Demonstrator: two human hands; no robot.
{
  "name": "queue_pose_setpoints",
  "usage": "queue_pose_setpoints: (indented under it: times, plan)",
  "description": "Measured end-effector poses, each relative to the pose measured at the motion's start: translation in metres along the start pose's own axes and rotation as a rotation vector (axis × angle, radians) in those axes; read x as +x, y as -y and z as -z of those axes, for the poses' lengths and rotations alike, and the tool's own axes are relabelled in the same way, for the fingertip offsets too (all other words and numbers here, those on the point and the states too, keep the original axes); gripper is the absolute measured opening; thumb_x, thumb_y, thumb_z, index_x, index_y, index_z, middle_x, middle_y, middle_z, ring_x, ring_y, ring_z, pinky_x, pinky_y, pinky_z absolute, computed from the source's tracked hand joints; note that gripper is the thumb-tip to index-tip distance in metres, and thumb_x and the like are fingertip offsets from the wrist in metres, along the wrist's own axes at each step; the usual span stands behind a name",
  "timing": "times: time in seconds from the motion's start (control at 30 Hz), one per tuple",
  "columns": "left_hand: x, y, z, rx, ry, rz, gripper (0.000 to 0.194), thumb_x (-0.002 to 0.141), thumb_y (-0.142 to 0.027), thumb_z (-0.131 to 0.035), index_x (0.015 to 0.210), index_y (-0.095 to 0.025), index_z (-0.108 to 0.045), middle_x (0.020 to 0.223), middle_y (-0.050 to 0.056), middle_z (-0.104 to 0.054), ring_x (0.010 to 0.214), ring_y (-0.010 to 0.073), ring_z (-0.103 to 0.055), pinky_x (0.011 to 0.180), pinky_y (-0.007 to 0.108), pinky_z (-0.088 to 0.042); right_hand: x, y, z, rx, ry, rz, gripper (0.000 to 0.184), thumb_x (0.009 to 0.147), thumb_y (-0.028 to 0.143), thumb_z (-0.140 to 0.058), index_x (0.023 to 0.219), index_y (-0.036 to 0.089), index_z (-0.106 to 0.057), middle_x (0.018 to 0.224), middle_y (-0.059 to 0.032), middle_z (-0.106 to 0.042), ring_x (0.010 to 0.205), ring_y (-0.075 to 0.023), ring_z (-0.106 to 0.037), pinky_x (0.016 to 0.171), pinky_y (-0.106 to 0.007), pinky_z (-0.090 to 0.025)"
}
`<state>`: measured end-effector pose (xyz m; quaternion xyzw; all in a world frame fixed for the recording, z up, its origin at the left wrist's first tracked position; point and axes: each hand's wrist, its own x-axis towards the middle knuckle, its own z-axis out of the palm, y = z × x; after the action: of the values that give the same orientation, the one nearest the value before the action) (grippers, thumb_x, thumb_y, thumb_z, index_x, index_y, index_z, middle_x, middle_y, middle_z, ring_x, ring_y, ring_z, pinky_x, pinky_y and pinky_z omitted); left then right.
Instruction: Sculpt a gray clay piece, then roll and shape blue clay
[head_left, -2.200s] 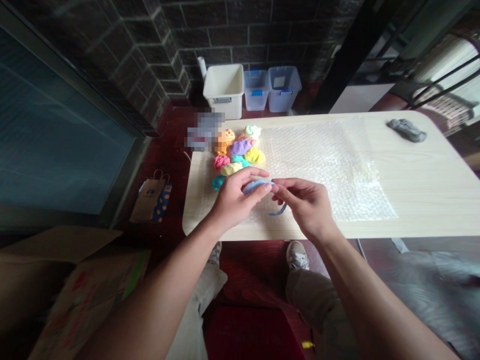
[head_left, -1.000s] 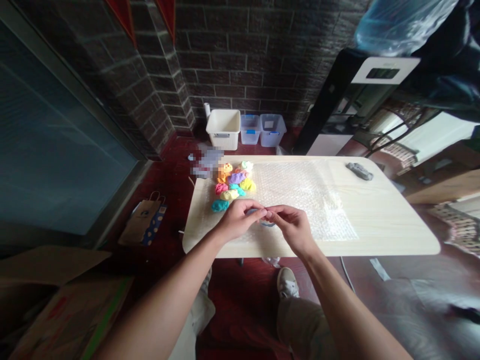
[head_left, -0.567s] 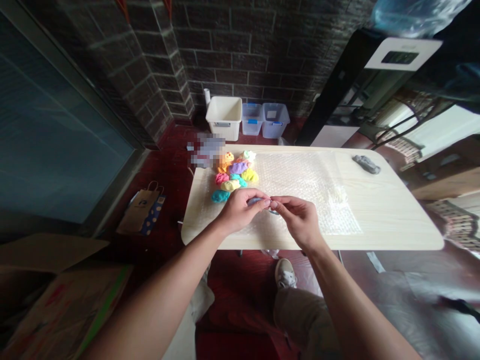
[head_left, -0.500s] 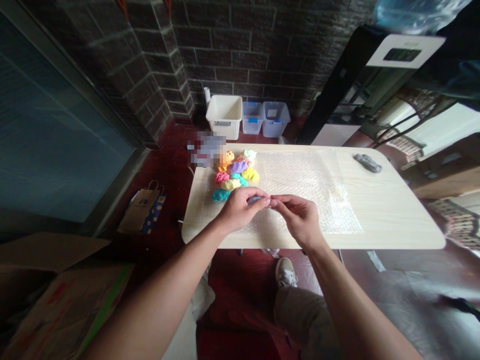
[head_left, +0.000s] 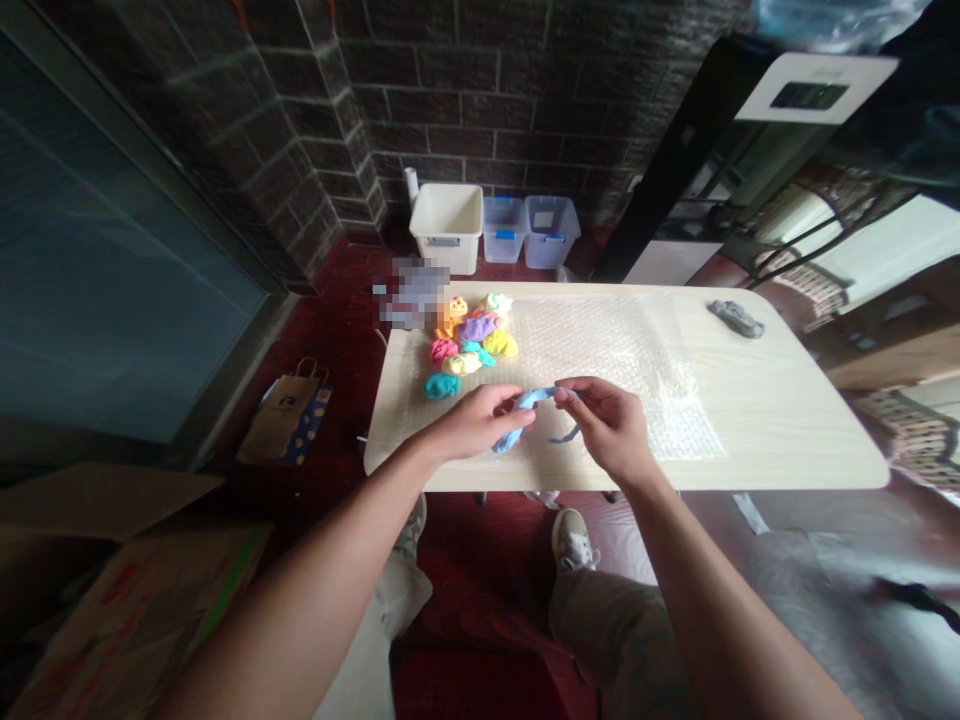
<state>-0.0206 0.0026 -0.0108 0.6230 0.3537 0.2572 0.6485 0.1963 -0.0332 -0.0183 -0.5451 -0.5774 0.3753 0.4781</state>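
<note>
A soft light-blue strip [head_left: 511,436], clay-like in look, spans both my hands above the table's near part. My left hand [head_left: 474,420] pinches its thick end between thumb and fingers, and a rounded lump of it hangs below the thumb. The far end runs into the fingertips of my right hand [head_left: 613,425], which are closed on it. From there a thin, darker tail [head_left: 566,437] dangles under the right fingers. Beyond my left hand lie several crumpled coloured lumps, among them a teal lump [head_left: 441,385], a pale yellow lump [head_left: 460,364] and a purple lump [head_left: 478,328].
Bubble wrap [head_left: 600,340] covers part of the pale wooden table [head_left: 795,420]. A grey lump [head_left: 735,319] lies at the far right. Behind the table stand a white bin [head_left: 448,225] and two clear boxes. A paper bag [head_left: 277,415] and a cardboard box [head_left: 142,610] are at left.
My hands have drawn slightly apart, so more of the blue strip shows between them. Its thick end now hangs below my left thumb. The camera view has shifted a little.
</note>
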Motion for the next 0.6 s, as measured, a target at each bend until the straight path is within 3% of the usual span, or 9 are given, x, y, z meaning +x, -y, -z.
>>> queue_pose_setpoints:
  times: [0.17, 0.33, 0.4, 0.5, 0.6]
  plan:
    - [-0.001, 0.002, -0.003, 0.335, -0.139, -0.096, 0.017, 0.097, -0.030, -0.061, 0.101, -0.017, -0.072, 0.085, 0.003, -0.072, 0.074, 0.0176, -0.062, 0.067, 0.027, -0.045, -0.002, 0.007, -0.003, -0.254, 0.069, 0.154, 0.040, 0.098, 0.051, -0.070, 0.122, 0.020, -0.077, 0.113, -0.0140, -0.081, 0.103, -0.0293, -0.077, 0.084, -0.040, -0.061]
    - [0.000, 0.005, -0.003, 0.594, -0.148, -0.198, 0.013, 0.097, -0.020, -0.060, 0.100, -0.020, -0.073, 0.094, 0.006, -0.076, 0.089, 0.0230, -0.069, 0.080, 0.033, -0.048, -0.002, 0.012, -0.008, -0.420, 0.195, 0.299, 0.035, 0.102, 0.050, -0.064, 0.115, 0.023, -0.082, 0.097, -0.0113, -0.083, 0.083, -0.0264, -0.077, 0.078, -0.038, -0.060]
    - [0.001, 0.006, 0.000, 0.598, -0.175, -0.209, 0.011, 0.096, -0.023, -0.065, 0.103, -0.020, -0.073, 0.099, 0.007, -0.077, 0.094, 0.0238, -0.070, 0.084, 0.034, -0.049, 0.000, 0.011, -0.006, -0.444, 0.193, 0.309, 0.033, 0.103, 0.048, -0.064, 0.113, 0.023, -0.083, 0.093, -0.0101, -0.082, 0.078, -0.0249, -0.076, 0.074, -0.037, -0.059]
    - [0.001, 0.006, 0.007, 0.457, -0.238, -0.191, 0.024, 0.089, -0.031, -0.077, 0.109, -0.019, -0.073, 0.107, 0.008, -0.077, 0.098, 0.0231, -0.070, 0.087, 0.034, -0.051, 0.000, 0.009, 0.000, -0.467, 0.150, 0.323, 0.031, 0.103, 0.045, -0.064, 0.113, 0.022, -0.083, 0.094, -0.0103, -0.083, 0.077, -0.0252, -0.077, 0.072, -0.038, -0.059]
    - [0.001, 0.003, 0.012, 0.256, -0.317, -0.139, 0.032, 0.080, -0.040, -0.086, 0.097, -0.016, -0.075, 0.090, 0.005, -0.075, 0.080, 0.0186, -0.066, 0.072, 0.030, -0.050, 0.000, 0.007, 0.005, -0.456, 0.138, 0.280, 0.029, 0.101, 0.044, -0.067, 0.111, 0.021, -0.083, 0.096, -0.0100, -0.084, 0.082, -0.0270, -0.079, 0.073, -0.038, -0.060]
